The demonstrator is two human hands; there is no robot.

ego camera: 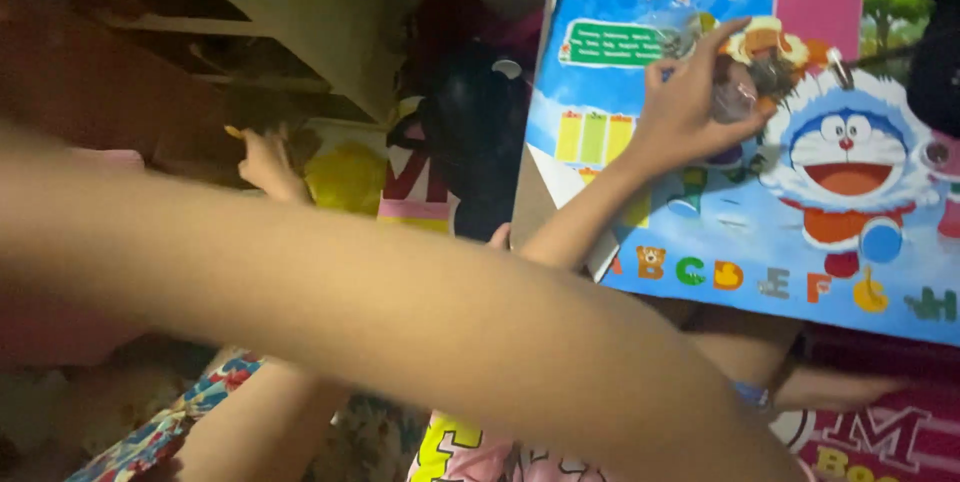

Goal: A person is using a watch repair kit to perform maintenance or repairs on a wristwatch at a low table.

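Observation:
My right hand [685, 107] is raised against a large blue cartoon board [740, 222] with coloured letters along its lower edge. Its fingers are closed around a small shiny greyish object [742, 90] held on the board's picture. My left hand [268, 164] reaches far left into a dim corner, beside a yellow object [345, 177]. A tiny orange bit [233, 131] shows at its fingertips; whether it grips it is unclear. A big blurred bare arm [400, 312] crosses the frame close to the camera and hides both my forearms.
A dark rounded bag or toy [475, 132] lies between the hands, over a pink-and-white cloth [415, 187]. Wooden furniture [290, 12] stands at the top left. Floral fabric [190, 412] and a pink cloth with letters [890, 437] lie below. Another hand with a blue wristband [835, 389] rests at lower right.

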